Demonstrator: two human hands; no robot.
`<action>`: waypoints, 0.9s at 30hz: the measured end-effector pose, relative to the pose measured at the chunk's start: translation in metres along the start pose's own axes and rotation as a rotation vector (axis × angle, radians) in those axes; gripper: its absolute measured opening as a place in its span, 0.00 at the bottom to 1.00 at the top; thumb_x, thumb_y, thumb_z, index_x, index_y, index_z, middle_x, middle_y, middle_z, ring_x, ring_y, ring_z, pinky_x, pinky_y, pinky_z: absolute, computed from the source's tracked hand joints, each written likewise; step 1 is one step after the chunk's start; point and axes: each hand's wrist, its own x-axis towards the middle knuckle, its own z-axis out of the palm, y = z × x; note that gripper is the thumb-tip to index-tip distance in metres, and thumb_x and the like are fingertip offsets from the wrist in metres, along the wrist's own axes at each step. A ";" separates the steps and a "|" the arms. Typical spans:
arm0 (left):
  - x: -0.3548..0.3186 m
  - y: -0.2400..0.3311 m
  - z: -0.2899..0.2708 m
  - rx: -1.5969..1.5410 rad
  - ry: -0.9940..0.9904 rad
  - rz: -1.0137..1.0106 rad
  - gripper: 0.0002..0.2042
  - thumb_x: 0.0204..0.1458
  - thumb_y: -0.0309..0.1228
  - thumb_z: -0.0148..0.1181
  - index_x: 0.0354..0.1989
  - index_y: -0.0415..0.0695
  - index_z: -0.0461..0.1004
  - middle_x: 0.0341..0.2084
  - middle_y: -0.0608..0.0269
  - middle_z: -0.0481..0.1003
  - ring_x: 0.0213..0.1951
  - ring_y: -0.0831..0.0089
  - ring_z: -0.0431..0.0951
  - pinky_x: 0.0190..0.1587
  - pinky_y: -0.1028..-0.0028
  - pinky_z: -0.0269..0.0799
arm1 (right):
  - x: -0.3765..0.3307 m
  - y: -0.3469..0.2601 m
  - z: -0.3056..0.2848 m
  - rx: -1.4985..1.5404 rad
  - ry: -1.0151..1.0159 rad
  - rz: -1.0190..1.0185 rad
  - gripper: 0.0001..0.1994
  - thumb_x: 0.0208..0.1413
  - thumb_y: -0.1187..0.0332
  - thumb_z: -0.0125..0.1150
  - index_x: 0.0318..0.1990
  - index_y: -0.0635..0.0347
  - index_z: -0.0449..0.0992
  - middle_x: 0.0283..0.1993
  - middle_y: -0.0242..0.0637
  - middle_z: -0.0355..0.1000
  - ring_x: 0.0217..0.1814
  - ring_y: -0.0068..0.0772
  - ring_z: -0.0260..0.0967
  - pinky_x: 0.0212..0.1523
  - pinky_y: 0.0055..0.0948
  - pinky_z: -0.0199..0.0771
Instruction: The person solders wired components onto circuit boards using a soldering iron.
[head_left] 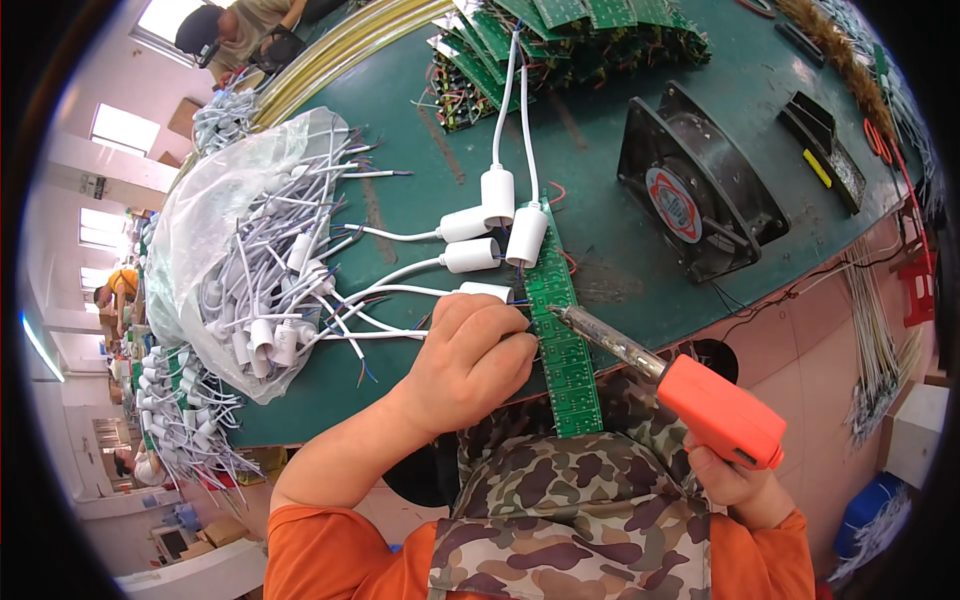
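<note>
My right hand (728, 478) is wrapped round the orange handle of a soldering iron (720, 408). Its metal tip rests at the upper part of a long green circuit board strip (570, 375), which overhangs the table edge toward my lap. My left hand (475, 350) is closed at the strip's left side, fingers on a white end cap (487, 293) whose lower part they hide. Thin wires run from that cap to the board. Several more white caps with cables, among them one upright cap (497, 195) and one tilted cap (527, 237), lie along the strip's far end.
A clear plastic bag (190, 250) spills white capped cables on the left. Green circuit boards (560, 40) are stacked at the back. A black fan (695, 190) stands on the right, near a black holder with a yellow strip (825, 150). Other people sit in the background.
</note>
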 end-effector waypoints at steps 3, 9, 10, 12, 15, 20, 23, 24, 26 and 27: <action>-0.001 0.001 -0.002 0.019 -0.033 0.008 0.19 0.36 0.16 0.71 0.39 0.42 0.76 0.37 0.60 0.75 0.39 0.59 0.76 0.43 0.63 0.71 | -0.004 0.001 0.001 0.005 0.010 0.021 0.25 0.52 0.63 0.72 0.55 0.66 0.75 0.53 0.45 0.76 0.46 0.45 0.81 0.44 0.38 0.81; -0.011 0.004 -0.004 -0.019 -0.060 -0.051 0.21 0.38 0.17 0.71 0.44 0.40 0.74 0.37 0.59 0.75 0.38 0.59 0.77 0.42 0.61 0.71 | -0.009 0.005 0.002 -0.053 0.019 0.005 0.25 0.53 0.63 0.73 0.55 0.67 0.75 0.52 0.44 0.76 0.45 0.45 0.80 0.44 0.38 0.81; -0.013 0.006 -0.004 -0.020 -0.060 -0.052 0.21 0.38 0.17 0.71 0.44 0.40 0.74 0.37 0.59 0.75 0.38 0.59 0.77 0.42 0.61 0.71 | -0.010 0.006 0.002 -0.042 0.025 0.003 0.25 0.53 0.63 0.72 0.55 0.67 0.75 0.52 0.44 0.76 0.45 0.45 0.80 0.44 0.38 0.81; -0.016 0.009 -0.005 0.007 -0.074 -0.099 0.20 0.40 0.17 0.70 0.44 0.39 0.75 0.37 0.57 0.76 0.37 0.57 0.77 0.42 0.61 0.72 | -0.010 0.006 0.002 -0.030 0.030 -0.001 0.25 0.53 0.63 0.72 0.55 0.67 0.75 0.52 0.44 0.76 0.45 0.45 0.80 0.45 0.39 0.81; -0.015 0.017 -0.010 0.052 -0.099 -0.220 0.19 0.41 0.18 0.70 0.44 0.38 0.75 0.39 0.55 0.76 0.38 0.56 0.77 0.42 0.62 0.72 | -0.007 0.004 0.003 0.002 0.036 0.009 0.25 0.53 0.63 0.73 0.55 0.66 0.75 0.52 0.44 0.76 0.45 0.45 0.80 0.45 0.39 0.81; -0.021 0.016 -0.008 0.033 -0.080 -0.281 0.18 0.43 0.19 0.69 0.44 0.38 0.75 0.38 0.56 0.74 0.40 0.55 0.76 0.43 0.60 0.71 | -0.007 0.005 0.002 -0.014 0.031 -0.022 0.23 0.52 0.63 0.73 0.53 0.65 0.77 0.52 0.44 0.76 0.44 0.46 0.80 0.46 0.40 0.81; -0.021 0.011 -0.010 -0.022 -0.071 -0.247 0.17 0.42 0.18 0.69 0.42 0.39 0.75 0.36 0.56 0.73 0.39 0.55 0.75 0.42 0.59 0.71 | -0.010 0.007 0.002 -0.048 0.034 -0.031 0.23 0.52 0.63 0.73 0.53 0.64 0.77 0.53 0.45 0.76 0.45 0.47 0.80 0.45 0.40 0.81; -0.020 0.010 -0.010 -0.037 -0.069 -0.216 0.16 0.41 0.18 0.68 0.41 0.39 0.75 0.35 0.57 0.72 0.38 0.56 0.74 0.42 0.60 0.71 | -0.010 0.007 0.002 -0.048 0.033 -0.031 0.23 0.52 0.63 0.73 0.53 0.64 0.77 0.53 0.45 0.76 0.45 0.47 0.80 0.45 0.40 0.81; -0.017 0.008 -0.009 -0.029 -0.041 -0.199 0.16 0.39 0.16 0.68 0.40 0.39 0.75 0.34 0.57 0.72 0.36 0.57 0.73 0.40 0.61 0.70 | -0.009 0.005 0.002 -0.039 0.029 -0.018 0.23 0.52 0.63 0.73 0.53 0.65 0.77 0.53 0.46 0.76 0.45 0.47 0.80 0.45 0.40 0.81; -0.016 0.007 -0.008 -0.020 -0.012 -0.181 0.17 0.38 0.15 0.68 0.38 0.40 0.74 0.33 0.57 0.72 0.35 0.58 0.72 0.37 0.63 0.69 | -0.009 0.005 0.002 -0.039 0.029 -0.018 0.23 0.52 0.63 0.73 0.53 0.65 0.77 0.53 0.46 0.76 0.45 0.47 0.80 0.45 0.40 0.81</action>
